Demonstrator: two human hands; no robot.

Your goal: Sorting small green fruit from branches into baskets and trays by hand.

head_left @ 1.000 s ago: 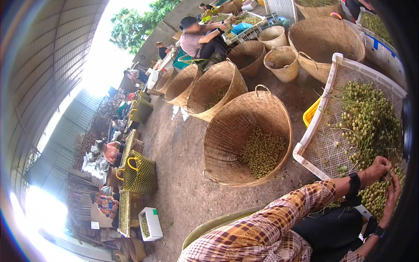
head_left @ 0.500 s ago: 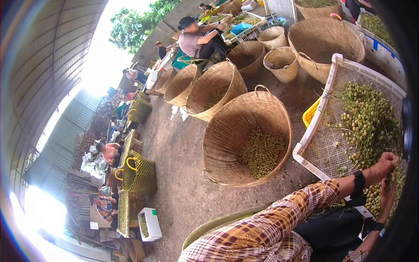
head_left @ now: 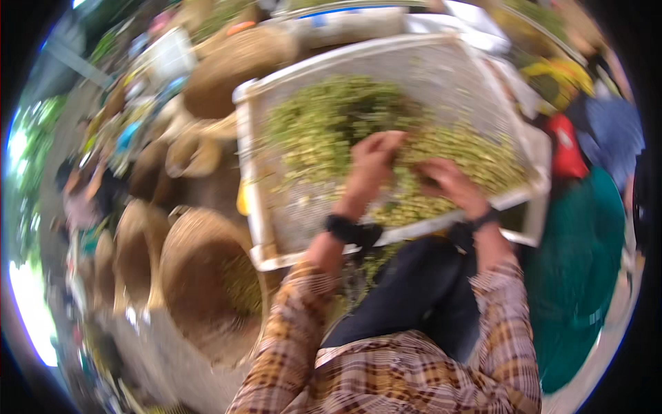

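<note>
In front of me, a white mesh tray holds small round yellow-green fruits, with a heap of green stems and fruit toward its far left. Over the middle of the tray, my left hand is closed, fingertips drawn together beside the stems. Just to its right, my right hand curls its fingers and thumb inward above the loose fruit. Motion blur hides what either hand pinches. The two hands are close but apart. Dark bands circle both wrists.
Left of the tray stands a large wicker basket with fruit in it; more baskets sit beyond. A green sack-like thing and a red object lie at the right. Another person sits at the far left.
My view has swung right and down, bringing the tray and both hands from the right edge to the middle. The hands stay near each other over the fruit.
</note>
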